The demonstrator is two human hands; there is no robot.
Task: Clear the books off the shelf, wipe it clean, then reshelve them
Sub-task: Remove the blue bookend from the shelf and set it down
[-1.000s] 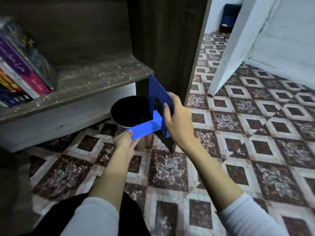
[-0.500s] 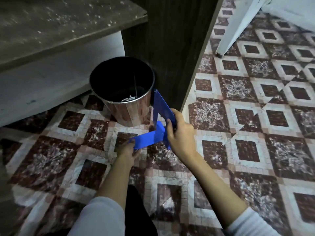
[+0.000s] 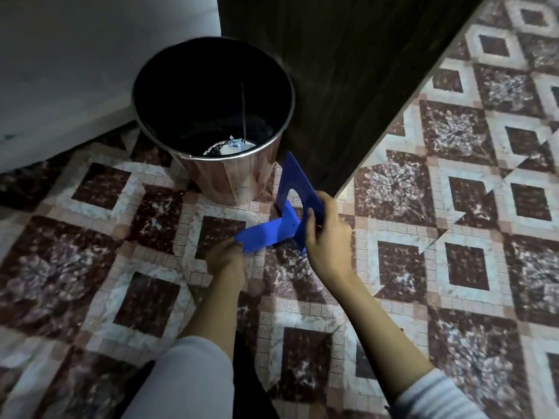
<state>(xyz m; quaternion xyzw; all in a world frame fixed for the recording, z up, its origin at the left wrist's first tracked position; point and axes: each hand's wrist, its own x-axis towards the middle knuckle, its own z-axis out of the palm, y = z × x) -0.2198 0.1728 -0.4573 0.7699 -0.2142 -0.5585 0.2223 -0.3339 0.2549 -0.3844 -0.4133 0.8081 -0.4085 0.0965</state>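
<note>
The patterned tile floor [image 3: 453, 267] fills most of the view. At far centre stands the dark wood side panel [image 3: 348, 86] of the shelving unit, with a pale base panel [image 3: 75, 71] to its left. Neither the shelf board nor the books are in view. They lie outside the frame, so their state cannot be reported.

A round metal waste bin [image 3: 230, 179] stands on the floor in front of the pale panel, just left of the dark panel. Pale scraps lie at its bottom.

The blue L-shaped bookend [image 3: 269, 232] is held low, just near-right of the bin and close to the corner of the dark panel. Its upright plate has an arched cut-out, and its flat tongue points near-left. Whether the bend touches the floor cannot be determined.

The left grip [image 3: 225, 258] pinches the near-left tip of the tongue. The right grip [image 3: 325, 237] is closed on the near edge of the upright plate, thumb across its face. The bookend spans between the two grips, one at each end.

Step in hand, as judged: set the bookend aside on the floor so the shelf can be wiped.

1. Lower the tongue flat onto the tiles first.
2. Keep the plate clear of the bin wall and the panel corner.
3. Release the left grip, then the right, only once the piece stands unaided.

Risk: thin metal may slide or tip on smooth tile.
</note>
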